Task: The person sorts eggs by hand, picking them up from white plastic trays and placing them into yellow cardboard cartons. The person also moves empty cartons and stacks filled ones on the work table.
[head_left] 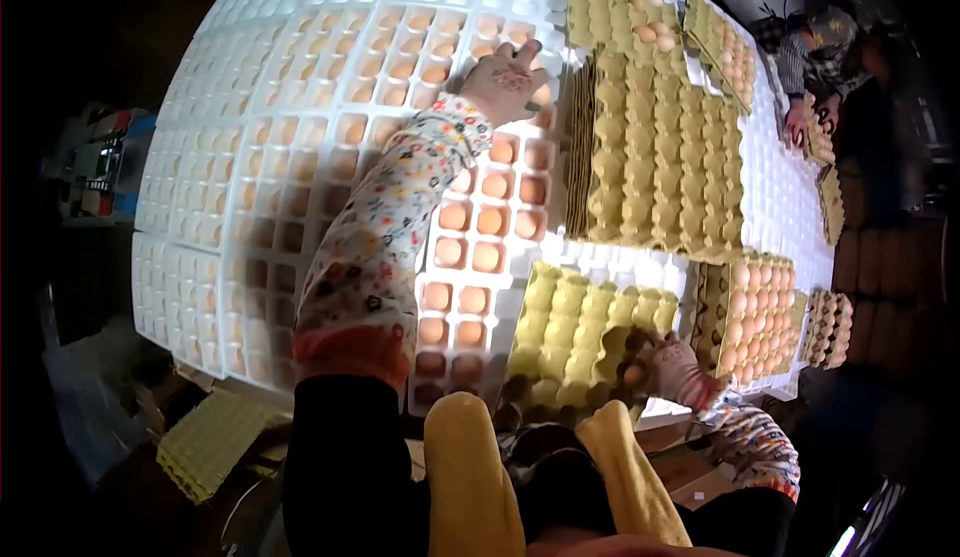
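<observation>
My left hand (505, 82) reaches over the white egg trays (428, 227), palm down with its fingers apart. An egg (541, 97) sits beside its fingertips, and brown eggs (490, 219) fill the cells below the hand. My right hand (678, 369) is at the right side of a yellowish pulp egg tray (575, 322), its fingers curled in shadow. Right by those fingers is a shaded egg (632, 373); I cannot tell what the hand grips. More eggs lie in shadow along the tray's near edge. Both forearms wear flowered sleeves.
A tall stack of pulp trays (665, 157) stands behind the right hand. Right of it, a tray full of eggs (762, 317) rests on more trays. A few eggs (655, 37) lie on a far pulp tray. At far right, another person's hands (808, 122) handle a tray.
</observation>
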The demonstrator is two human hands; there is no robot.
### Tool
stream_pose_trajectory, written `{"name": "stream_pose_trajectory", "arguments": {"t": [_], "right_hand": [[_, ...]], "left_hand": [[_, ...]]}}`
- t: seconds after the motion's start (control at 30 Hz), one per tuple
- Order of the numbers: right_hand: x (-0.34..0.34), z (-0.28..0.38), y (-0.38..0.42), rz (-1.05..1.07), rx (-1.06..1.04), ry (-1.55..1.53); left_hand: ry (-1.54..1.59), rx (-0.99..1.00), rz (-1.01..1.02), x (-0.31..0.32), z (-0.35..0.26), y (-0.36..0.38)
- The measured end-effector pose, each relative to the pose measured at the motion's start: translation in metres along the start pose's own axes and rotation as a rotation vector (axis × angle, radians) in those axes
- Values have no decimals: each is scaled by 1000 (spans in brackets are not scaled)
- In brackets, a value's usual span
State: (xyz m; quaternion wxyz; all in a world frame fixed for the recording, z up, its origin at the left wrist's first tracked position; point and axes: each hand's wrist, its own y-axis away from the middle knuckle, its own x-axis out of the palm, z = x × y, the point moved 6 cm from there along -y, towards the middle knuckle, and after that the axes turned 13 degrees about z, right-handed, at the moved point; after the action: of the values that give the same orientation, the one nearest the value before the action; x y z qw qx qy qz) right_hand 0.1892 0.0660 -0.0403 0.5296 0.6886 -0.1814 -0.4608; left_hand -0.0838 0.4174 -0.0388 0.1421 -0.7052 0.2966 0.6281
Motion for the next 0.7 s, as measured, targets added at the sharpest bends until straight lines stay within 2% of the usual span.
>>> {"name": "stream_pose_trajectory", "arguments": {"t": [0.03,0.07,0.1,0.17,0.2,0.23,0.27,0.3,0.33,0.37,0.4,0.43,0.47,0.53,0.57,0.6,0.67,0.7], "right_hand": [[-42,-12,11,111,-63,-366],[-96,-18,21,3,-252,-641],[-144,-35,23,-14,-350,-807],[-246,-61,21,-170,-453,-1185],[-293,-81,12,-253,-526,-1002],[-329,-103,-2,-398,-470,-1082],[-371,-118,-27,-479,-484,-999],[-407,-125,-58,-545,-438,-677],[-442,-132,-89,-631,-375,-362],[-461,-134,-125,-632,-344,-271],[-477,-136,-161,-611,-202,-31],[-487,-130,-192,-651,-57,269],[-494,-130,-231,-446,168,349],[-493,-138,-286,-304,385,597],[-494,-145,-301,-262,429,594],[-494,-152,-311,-216,472,590],[-501,-161,-309,-222,367,474],[-508,-165,-305,-349,237,417]], "left_hand": [[-157,104,48,15,12,-39],[-284,173,181,26,17,-69],[-258,210,253,39,22,-90],[-241,263,401,41,22,-117],[-141,280,319,39,28,-126],[26,265,321,34,38,-134],[195,247,323,25,49,-139],[529,200,113,9,70,-134],[566,185,-296,2,95,-142],[953,-72,-449,16,130,-154],[1145,-117,-804,29,160,-170],[1080,-204,-906,16,166,-162],[1012,-297,-1009,4,171,-152],[733,-346,-1039,4,174,-170],[739,-290,-772,12,169,-182],[362,-354,-682,24,167,-203],[370,-381,-568,22,172,-212],[390,-394,-617,27,178,-216]]}}
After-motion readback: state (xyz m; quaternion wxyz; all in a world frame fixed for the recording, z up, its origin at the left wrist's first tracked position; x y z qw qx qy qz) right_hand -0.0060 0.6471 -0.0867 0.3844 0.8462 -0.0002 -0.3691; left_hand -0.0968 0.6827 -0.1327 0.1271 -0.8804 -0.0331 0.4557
